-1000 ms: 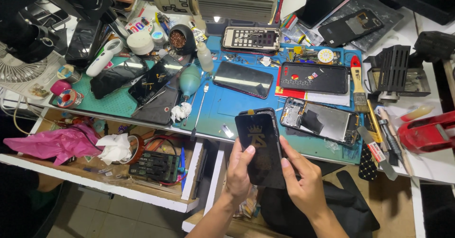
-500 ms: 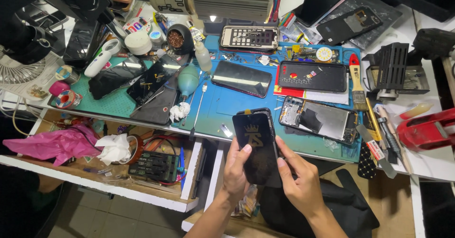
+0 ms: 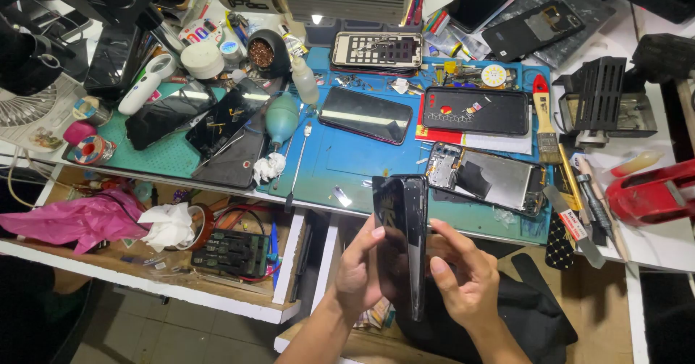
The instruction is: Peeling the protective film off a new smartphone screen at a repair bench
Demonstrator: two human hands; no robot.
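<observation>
Since the earlier frames we had turned the dark phone (image 3: 402,226) from lying face-up to standing nearly on edge, so its glossy screen faced left and its thin side faced us. Our left hand (image 3: 360,272) was closed around its lower left side, thumb pressed to the glass, while our right hand (image 3: 463,277) gripped the right edge with the fingers curled along the frame; both hands held the phone above the gap between the bench front and a black cloth (image 3: 521,313) (rumpled, under our wrists). Just beyond lay the blue work mat (image 3: 347,161), and on it, near the phone's top, an opened handset (image 3: 486,178) with its insides showing. Further back on the mat rested a black phone (image 3: 365,114) lying flat, and to its right another dark screen (image 3: 476,110). Left of these sat a teal dust blower (image 3: 281,115) and a green mat (image 3: 170,160) bearing more screens. To the far left, lower down, a pink cloth (image 3: 79,219) lay crumpled on the shelf.
</observation>
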